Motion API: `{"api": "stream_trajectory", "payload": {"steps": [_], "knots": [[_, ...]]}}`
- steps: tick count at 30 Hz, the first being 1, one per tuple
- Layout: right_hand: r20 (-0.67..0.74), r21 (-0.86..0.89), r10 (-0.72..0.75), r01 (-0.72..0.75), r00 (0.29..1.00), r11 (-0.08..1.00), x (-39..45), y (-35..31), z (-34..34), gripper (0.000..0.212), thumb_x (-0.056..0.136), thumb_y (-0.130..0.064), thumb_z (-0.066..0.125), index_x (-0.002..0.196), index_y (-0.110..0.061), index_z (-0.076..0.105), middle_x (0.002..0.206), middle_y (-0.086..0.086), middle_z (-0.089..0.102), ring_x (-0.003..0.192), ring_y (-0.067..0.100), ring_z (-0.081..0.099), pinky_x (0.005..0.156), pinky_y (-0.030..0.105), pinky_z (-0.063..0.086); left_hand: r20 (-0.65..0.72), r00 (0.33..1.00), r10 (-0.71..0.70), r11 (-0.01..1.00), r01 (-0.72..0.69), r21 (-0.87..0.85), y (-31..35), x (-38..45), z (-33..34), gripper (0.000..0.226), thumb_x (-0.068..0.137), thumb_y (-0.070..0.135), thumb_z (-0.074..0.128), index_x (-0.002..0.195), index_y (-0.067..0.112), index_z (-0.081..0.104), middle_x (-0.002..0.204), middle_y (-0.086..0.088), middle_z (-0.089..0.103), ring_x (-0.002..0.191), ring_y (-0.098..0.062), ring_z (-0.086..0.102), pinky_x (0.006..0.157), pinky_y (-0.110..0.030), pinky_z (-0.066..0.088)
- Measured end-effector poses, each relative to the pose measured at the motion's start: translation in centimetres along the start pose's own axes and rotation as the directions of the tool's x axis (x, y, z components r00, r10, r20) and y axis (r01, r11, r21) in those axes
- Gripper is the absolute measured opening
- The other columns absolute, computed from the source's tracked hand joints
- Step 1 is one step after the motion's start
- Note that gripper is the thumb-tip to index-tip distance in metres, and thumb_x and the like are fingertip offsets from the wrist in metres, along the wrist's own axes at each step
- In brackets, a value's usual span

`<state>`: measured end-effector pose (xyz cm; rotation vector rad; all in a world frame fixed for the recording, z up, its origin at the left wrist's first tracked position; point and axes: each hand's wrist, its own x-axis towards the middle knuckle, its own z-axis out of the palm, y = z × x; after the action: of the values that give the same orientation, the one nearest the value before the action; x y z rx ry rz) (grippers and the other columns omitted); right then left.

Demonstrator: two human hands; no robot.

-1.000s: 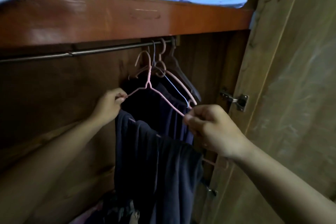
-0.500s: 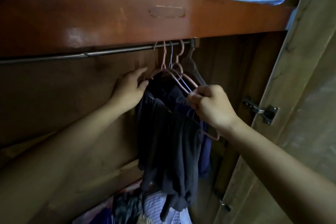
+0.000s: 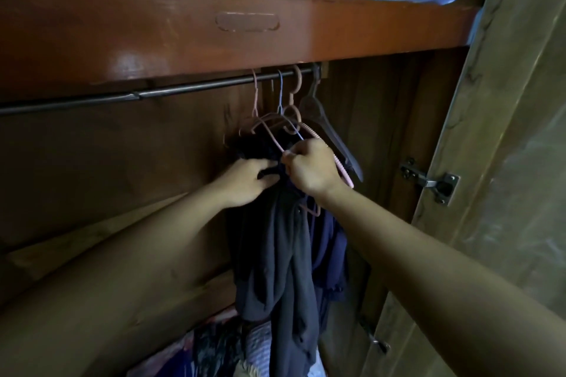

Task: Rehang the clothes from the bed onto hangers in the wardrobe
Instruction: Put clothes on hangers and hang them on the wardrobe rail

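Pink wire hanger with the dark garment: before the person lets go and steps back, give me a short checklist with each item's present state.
1. Hook of the pink wire hanger over the dark metal wardrobe rail: ok, a pink hook loops over it.
2. Right hand pinches the hanger's wire: ok.
3. Left hand holds the dark hanging garment: ok, fingers curled into the cloth.
4. Garment seated evenly on the hanger: cannot tell, it is bunched and the hands hide it.
5. Hanger free of the neighbouring blue wire hanger and black plastic hanger: cannot tell, the wires cross closely.
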<state>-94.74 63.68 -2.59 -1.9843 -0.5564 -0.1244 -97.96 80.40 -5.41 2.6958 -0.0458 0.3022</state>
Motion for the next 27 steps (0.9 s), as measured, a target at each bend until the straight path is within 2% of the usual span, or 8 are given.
{"api": "stream_trajectory", "payload": {"steps": [2, 4, 6, 9, 13, 16, 21, 27], "knots": [[0.018, 0.050, 0.025, -0.026, 1.000, 0.998, -0.2, 0.9, 0.3, 0.032, 0.090, -0.014, 0.057, 0.060, -0.005, 0.062, 0.057, 0.012, 0.062, 0.053, 0.025, 0.058, 0.055, 0.034, 0.045, 0.066, 0.998, -0.003, 1.000, 0.001, 0.027, -0.2, 0.0, 1.1, 0.033, 0.097, 0.041, 0.054, 0.126, 0.030, 0.065, 0.123, 0.000, 0.068, 0.112, -0.021, 0.063, 0.088, -0.027, 0.044], [0.052, 0.081, 0.054, -0.058, 0.997, 0.995, -0.7, 1.0, 0.2, 0.032, 0.094, -0.012, 0.054, 0.063, -0.007, 0.062, 0.056, 0.013, 0.065, 0.048, 0.025, 0.062, 0.052, 0.033, 0.050, 0.102, 0.995, -0.020, 0.999, 0.015, 0.048, -0.1, -0.3, 1.9, 0.027, 0.100, 0.040, 0.048, 0.117, 0.031, 0.068, 0.121, -0.001, 0.068, 0.112, -0.024, 0.062, 0.086, -0.027, 0.042], [0.093, 0.083, 0.067, -0.075, 0.993, 0.994, -1.0, 0.9, 0.1, 0.032, 0.099, -0.013, 0.052, 0.070, -0.004, 0.063, 0.061, 0.017, 0.069, 0.054, 0.032, 0.069, 0.055, 0.041, 0.059, 0.100, 0.994, -0.032, 0.999, 0.030, 0.027, 0.0, -0.5, 2.4, 0.026, 0.101, 0.037, 0.047, 0.114, 0.030, 0.069, 0.121, -0.003, 0.067, 0.113, -0.026, 0.061, 0.089, -0.031, 0.044], [0.138, 0.030, 0.075, -0.079, 0.988, 0.996, -1.2, 0.8, -0.2, 0.027, 0.098, -0.017, 0.054, 0.074, -0.009, 0.064, 0.066, 0.017, 0.072, 0.059, 0.030, 0.072, 0.066, 0.051, 0.061, 0.090, 0.994, -0.062, 0.998, 0.063, -0.003, -0.2, -0.3, 2.7, 0.030, 0.102, 0.036, 0.047, 0.120, 0.025, 0.068, 0.130, -0.005, 0.064, 0.123, -0.025, 0.056, 0.099, -0.032, 0.041], [0.152, -0.181, 0.074, -0.045, 0.986, 0.982, -1.7, 0.5, -1.5, 0.029, 0.096, -0.023, 0.057, 0.075, -0.007, 0.070, 0.066, 0.014, 0.072, 0.064, 0.028, 0.072, 0.071, 0.048, 0.061, 0.115, 0.984, -0.139, 0.983, 0.151, -0.106, -0.1, -0.4, 3.2, 0.039, 0.102, 0.036, 0.048, 0.137, 0.024, 0.058, 0.145, -0.002, 0.052, 0.137, -0.019, 0.044, 0.114, -0.031, 0.032], [0.111, -0.296, 0.069, -0.034, 0.991, 0.955, -2.0, 0.0, -2.3, 0.019, 0.093, -0.025, 0.060, 0.090, -0.009, 0.070, 0.077, 0.013, 0.072, 0.073, 0.032, 0.071, 0.070, 0.048, 0.061, 0.167, 0.975, -0.147, 0.966, 0.177, -0.186, 1.2, -0.9, 3.7, 0.045, 0.100, 0.040, 0.051, 0.143, 0.027, 0.051, 0.152, 0.002, 0.044, 0.142, -0.017, 0.036, 0.120, -0.035, 0.025], [0.071, -0.461, 0.014, 0.021, 0.997, 0.887, -2.9, -1.8, -3.4, 0.017, 0.094, -0.015, 0.062, 0.103, -0.001, 0.060, 0.089, 0.015, 0.060, 0.084, 0.033, 0.064, 0.065, 0.039, 0.052, 0.152, 0.983, -0.103, 0.988, 0.118, -0.096, 3.1, -1.8, 4.3, 0.060, 0.094, 0.050, 0.042, 0.150, 0.029, 0.037, 0.160, -0.004, 0.030, 0.147, -0.023, 0.028, 0.120, -0.041, 0.025], [0.028, -0.475, 0.029, -0.012, 0.999, 0.880, -4.3, -2.9, -3.8, 0.023, 0.092, -0.010, 0.063, 0.111, 0.001, 0.060, 0.108, 0.021, 0.063, 0.097, 0.037, 0.065, 0.077, 0.043, 0.057, 0.181, 0.983, -0.041, 0.998, 0.050, -0.047, 5.3, -3.7, 4.2, 0.055, 0.099, 0.042, 0.046, 0.151, 0.034, 0.030, 0.156, -0.002, 0.037, 0.142, -0.025, 0.036, 0.114, -0.044, 0.034]]}}
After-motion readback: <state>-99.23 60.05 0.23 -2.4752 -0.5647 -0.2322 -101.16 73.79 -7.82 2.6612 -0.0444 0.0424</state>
